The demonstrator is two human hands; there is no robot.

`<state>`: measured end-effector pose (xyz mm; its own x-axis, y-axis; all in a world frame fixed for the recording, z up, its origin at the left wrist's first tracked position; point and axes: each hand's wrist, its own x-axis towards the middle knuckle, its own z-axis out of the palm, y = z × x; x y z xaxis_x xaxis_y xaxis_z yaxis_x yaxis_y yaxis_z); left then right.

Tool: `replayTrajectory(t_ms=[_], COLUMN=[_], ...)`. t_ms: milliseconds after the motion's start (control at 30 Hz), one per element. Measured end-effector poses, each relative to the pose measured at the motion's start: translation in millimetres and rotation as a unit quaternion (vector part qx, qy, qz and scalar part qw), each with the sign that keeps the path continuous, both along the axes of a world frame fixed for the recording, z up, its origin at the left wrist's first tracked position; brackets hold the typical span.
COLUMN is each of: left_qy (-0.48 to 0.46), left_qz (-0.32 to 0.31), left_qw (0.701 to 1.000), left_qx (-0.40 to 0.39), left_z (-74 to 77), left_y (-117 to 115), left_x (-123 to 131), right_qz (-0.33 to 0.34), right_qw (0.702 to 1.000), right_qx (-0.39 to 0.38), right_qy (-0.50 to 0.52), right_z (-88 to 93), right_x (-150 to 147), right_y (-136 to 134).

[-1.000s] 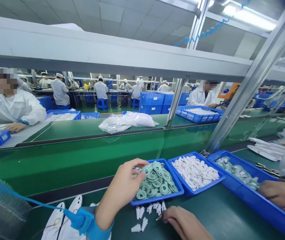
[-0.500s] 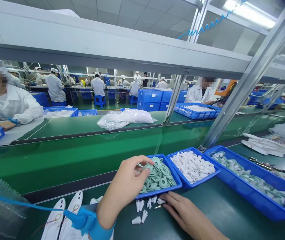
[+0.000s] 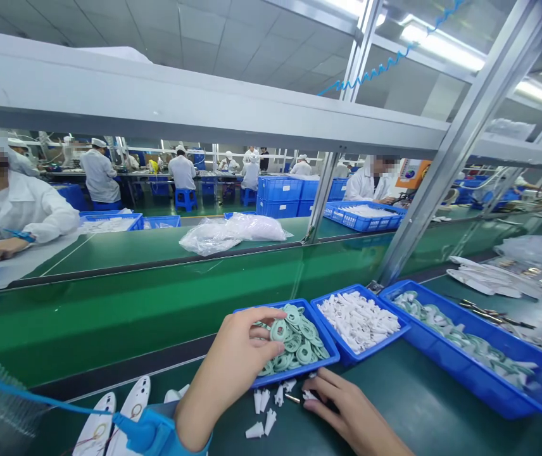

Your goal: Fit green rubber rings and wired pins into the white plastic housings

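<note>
My left hand [image 3: 247, 345], with a blue wrist strap [image 3: 157, 430], reaches over the tray of green rings [image 3: 299, 342]; its thumb and fingers are pinched round one green ring [image 3: 279, 330]. On the bench below that tray, my right hand [image 3: 340, 405] has its fingertips closed on a small white plastic part [image 3: 309, 395]. Several loose white parts [image 3: 270, 421] lie to the left of it, along with a small metal pin [image 3: 292, 398] just by the fingertips.
A blue tray of white parts [image 3: 360, 320] and a long blue bin [image 3: 470, 354] stand to the right. White oval panels [image 3: 131, 408] lie at lower left. A metal post [image 3: 461, 145] rises behind the trays. People in white work beyond the green partition [image 3: 109, 304].
My left hand now has a green ring between its fingertips, lifted slightly over the pile. My right fingers have closed round a white part. The whole view has shifted a little.
</note>
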<state>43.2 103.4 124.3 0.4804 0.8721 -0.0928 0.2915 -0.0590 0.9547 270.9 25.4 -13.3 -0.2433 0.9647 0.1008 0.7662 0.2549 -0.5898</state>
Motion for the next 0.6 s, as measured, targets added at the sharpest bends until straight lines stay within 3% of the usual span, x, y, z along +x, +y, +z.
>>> replayTrajectory(t_ms=[133,300,400,600], left_qy=[-0.036,-0.064,-0.096,-0.178], left_qz=[0.019,0.044,0.056,0.101], left_qw=[0.999,0.997,0.994,0.979], left_qx=[-0.021,-0.009,-0.005,0.021], left_z=[0.0,1.8,4.4,15.8], left_y=[-0.9,-2.9,-6.2,-13.8], left_x=[0.0,2.5,4.2,-3.3], right_qz=[-0.004,-0.105,-0.119,-0.084], right_qw=[0.999,0.982,0.963,0.935], right_qx=[0.019,0.023,0.042,0.211], right_qy=[0.026,0.158,0.237,0.271], right_z=[1.4,24.6,55.9,134.6], right_x=[3.3,-5.3,-23.1,-67.6], right_y=[-6.6,-9.2,1.0,36.7])
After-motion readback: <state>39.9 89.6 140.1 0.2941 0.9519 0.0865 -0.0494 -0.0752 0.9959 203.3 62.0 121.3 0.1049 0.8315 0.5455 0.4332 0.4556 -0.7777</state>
